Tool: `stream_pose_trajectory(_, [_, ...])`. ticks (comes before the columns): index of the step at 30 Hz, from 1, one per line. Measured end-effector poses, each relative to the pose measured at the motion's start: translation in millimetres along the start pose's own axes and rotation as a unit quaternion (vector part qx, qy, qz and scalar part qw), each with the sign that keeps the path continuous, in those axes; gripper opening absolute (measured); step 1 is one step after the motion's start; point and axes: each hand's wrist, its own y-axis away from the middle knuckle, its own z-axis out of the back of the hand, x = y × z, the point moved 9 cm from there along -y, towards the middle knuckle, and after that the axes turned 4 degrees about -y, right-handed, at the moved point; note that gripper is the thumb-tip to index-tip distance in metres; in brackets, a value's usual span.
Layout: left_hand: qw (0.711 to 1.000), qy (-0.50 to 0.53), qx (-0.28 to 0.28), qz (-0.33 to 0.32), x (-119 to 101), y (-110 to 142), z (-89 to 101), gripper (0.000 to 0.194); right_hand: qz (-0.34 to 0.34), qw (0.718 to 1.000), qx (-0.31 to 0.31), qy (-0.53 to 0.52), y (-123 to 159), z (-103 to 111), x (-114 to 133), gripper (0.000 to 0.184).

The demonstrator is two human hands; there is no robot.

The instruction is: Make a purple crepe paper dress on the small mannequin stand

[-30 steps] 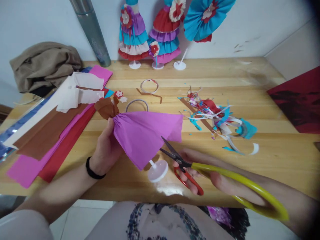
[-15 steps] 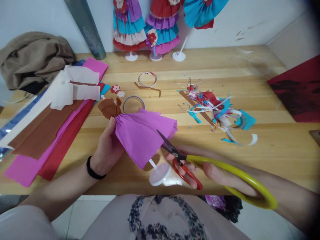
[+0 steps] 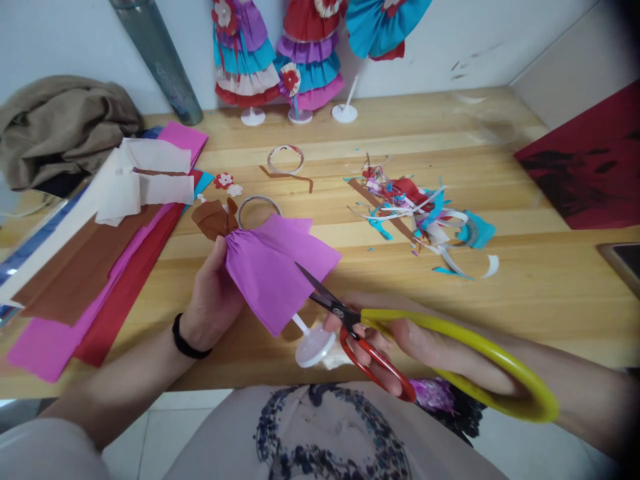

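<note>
My left hand (image 3: 213,300) is closed around the gathered top of a paper doll's purple crepe-paper skirt (image 3: 275,273). Brown paper (image 3: 213,219) bunches above its thumb. Below the skirt, a white stick ends in a round white base (image 3: 315,345), tilted over the table's front edge. My right hand (image 3: 420,343) grips scissors (image 3: 340,312) with one yellow and one red handle. Their blades are apart at the skirt's lower right edge: the upper one lies over the purple paper, while the lower is partly hidden.
Colored paper strips (image 3: 65,280) lie at left beside a brown cloth (image 3: 70,130) and a bottle (image 3: 163,67). Paper scraps (image 3: 415,213) are heaped at right. Tape rings (image 3: 285,160) and paper flowers (image 3: 224,181) lie mid-table. Ruffled paper dresses (image 3: 247,60) stand along the wall.
The scissors have moved slightly left over the skirt, and their handles are spread wider. My left hand keeps its hold. The whole view has shifted a little.
</note>
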Motion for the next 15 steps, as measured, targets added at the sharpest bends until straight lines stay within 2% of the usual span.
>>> stream_pose_trajectory(5, [1.0, -0.004, 0.022, 0.007, 3.4, 1.2, -2.3, 0.035, -0.015, 0.999, 0.022, -0.035, -2.8, -8.4, 1.2, 0.061])
stream_pose_trajectory(11, [1.0, -0.007, 0.02, 0.014, 5.0, 2.0, -1.9, 0.038, -0.04, 0.998, -0.035, -0.039, -2.8, -2.5, -2.5, 0.07])
stream_pose_trajectory(15, [0.999, -0.001, 0.034, 0.014, 5.5, 1.3, -3.1, 0.034, -0.04, 0.996, -0.035, -0.077, -3.2, -4.0, -1.2, 0.068])
